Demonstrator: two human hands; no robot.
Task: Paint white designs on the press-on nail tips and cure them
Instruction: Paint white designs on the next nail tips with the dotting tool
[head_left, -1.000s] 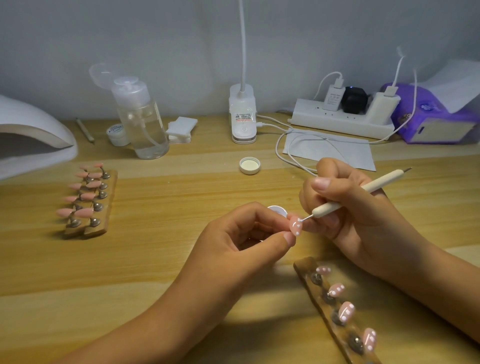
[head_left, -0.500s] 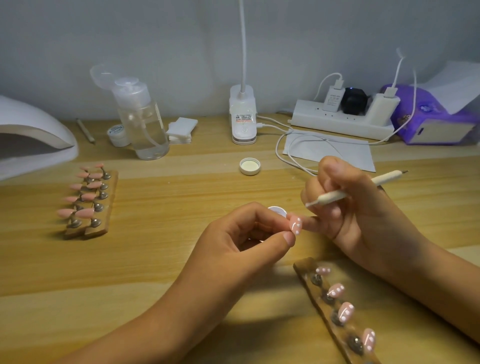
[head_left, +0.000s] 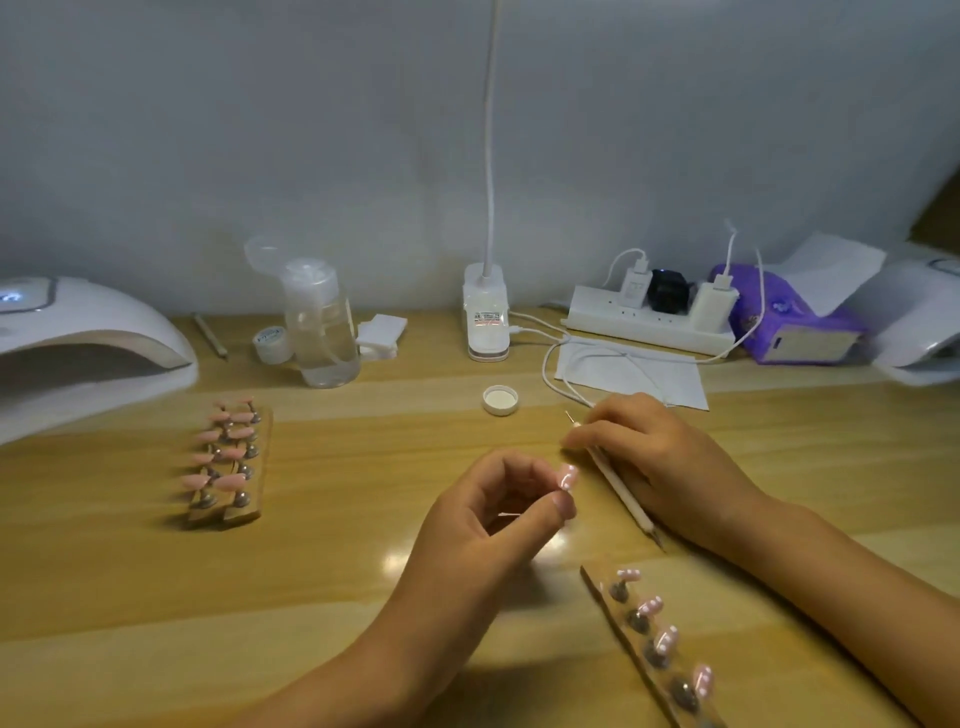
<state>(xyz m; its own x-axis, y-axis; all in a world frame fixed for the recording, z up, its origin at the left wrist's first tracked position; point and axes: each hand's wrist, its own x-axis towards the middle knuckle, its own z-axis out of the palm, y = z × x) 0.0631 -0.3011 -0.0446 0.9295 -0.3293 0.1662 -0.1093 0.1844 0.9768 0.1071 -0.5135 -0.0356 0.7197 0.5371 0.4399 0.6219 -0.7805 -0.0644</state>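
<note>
1. My left hand (head_left: 493, 525) is curled at the middle of the wooden table (head_left: 363, 597). Its thumb and forefinger pinch a single pink nail tip (head_left: 567, 477) with white marks on it.
2. My right hand (head_left: 660, 457) sits just right of the nail tip, fingers curled over a white dotting pen (head_left: 621, 486). The pen slants low over the table with its fine metal point toward the far left. I cannot tell whether it touches the wood.
3. At near right, a wooden strip (head_left: 641, 640) carries four painted tips (head_left: 666, 639), pink with white marks, each on its own metal stud.
4. To the left, well apart from my hands, a wooden stand (head_left: 244, 514) holds rows of plain pink tips (head_left: 195, 480).
5. A white curing lamp (head_left: 78, 338) sits at far left, a small light glowing on top.
6. Along the far edge stand a clear bottle (head_left: 322, 327), a small jar (head_left: 272, 343), a lamp base (head_left: 485, 317), a power strip (head_left: 644, 325) with plugs and a purple pack (head_left: 779, 317).
7. A white cap (head_left: 500, 400) lies between the lamp base and my hands.
</note>
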